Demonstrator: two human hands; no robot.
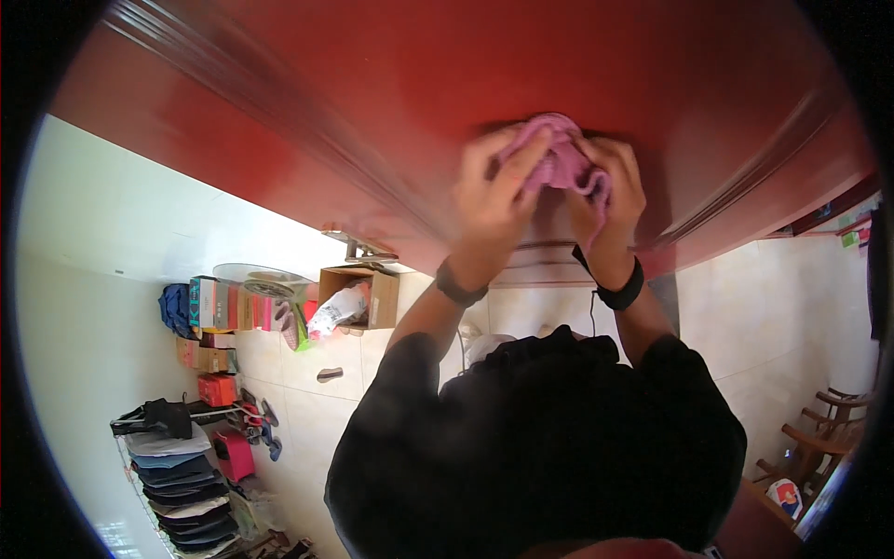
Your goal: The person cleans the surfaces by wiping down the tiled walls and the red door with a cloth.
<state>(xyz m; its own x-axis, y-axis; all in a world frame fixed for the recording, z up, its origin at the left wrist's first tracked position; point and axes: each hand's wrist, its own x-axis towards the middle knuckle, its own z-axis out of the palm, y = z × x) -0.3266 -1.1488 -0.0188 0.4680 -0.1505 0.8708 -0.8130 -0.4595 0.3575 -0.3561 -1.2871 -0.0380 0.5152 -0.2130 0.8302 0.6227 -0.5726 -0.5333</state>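
Observation:
A bunched pink cloth (562, 166) is gripped between my two hands against a glossy red door-like panel (391, 84). My left hand (495, 191) holds its left side, fingers curled into the folds. On the other side, my right hand (615, 191) is closed round the cloth, and a loose edge hangs down beside the palm. Both wrists wear black bands. The fingertips are partly hidden by the fabric.
Raised mouldings run along both sides of the red panel. To the left, an open cardboard box (382, 296) holding a plastic bag stands near stacked boxes. A clothes rack (182, 484) is lower left; wooden furniture (824, 433) stands at the right on the tiled floor.

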